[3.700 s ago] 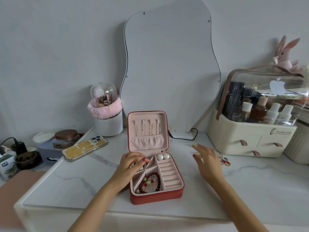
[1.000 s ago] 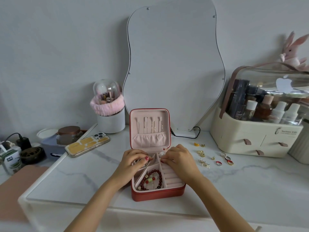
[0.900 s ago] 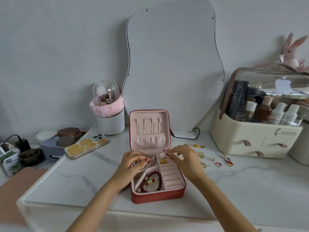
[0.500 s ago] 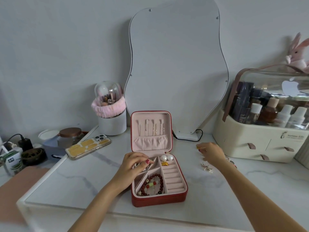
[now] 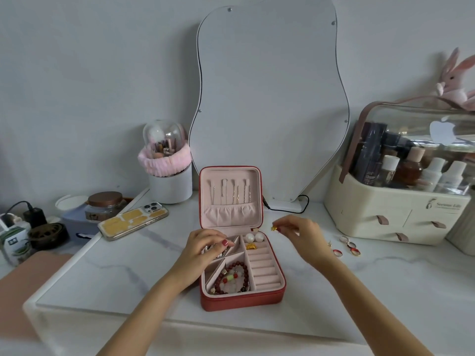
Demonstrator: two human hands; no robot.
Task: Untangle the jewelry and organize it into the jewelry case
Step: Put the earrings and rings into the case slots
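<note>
An open red jewelry case (image 5: 241, 300) with pink lining sits on the marble table, lid upright. Inside lie a red bead bracelet (image 5: 232, 277), two pearl earrings (image 5: 254, 237) and a gold earring (image 5: 251, 246). My left hand (image 5: 205, 249) rests on the case's upper left compartment, fingers curled over silver jewelry. My right hand (image 5: 302, 236) hovers right of the case and pinches a small gold earring (image 5: 273, 228) at its fingertips. Red and gold earrings (image 5: 345, 249) lie on the table further right.
A wavy mirror (image 5: 270, 98) leans on the wall behind the case. A cream cosmetics organiser (image 5: 395, 214) stands at the right. A phone (image 5: 132, 220), a white brush holder (image 5: 169, 181) and a jar (image 5: 106, 205) are at the left.
My right hand left the case, reached to the loose earrings on the right, picked up a small gold one and is moving back toward the case. My left hand stayed on the case.
</note>
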